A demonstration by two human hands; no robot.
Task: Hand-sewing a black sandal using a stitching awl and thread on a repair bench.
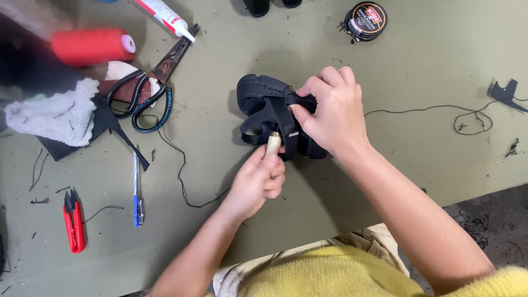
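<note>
A person in a yellow sweater works at an olive-green table point(418, 66), the right hand point(333, 113) clamped over the straps of a black sandal point(264, 107) lying on its side near the table's middle. The left hand point(258, 179) is closed around a pale wooden tool handle point(273, 144), its tip pressed against the sandal's straps. Large scissors point(151, 91), a glue tube point(165, 16), red thread snips point(73, 223), a blue pen point(137, 190) and a round polish tin point(367, 21) lie around them.

Even, soft daylight falls over the olive counter point(418, 60); shadows are faint and short, pooling left of the sandal point(269, 110); no glare; focus sharp centrally, slightly softer toward the far left corner.
</note>
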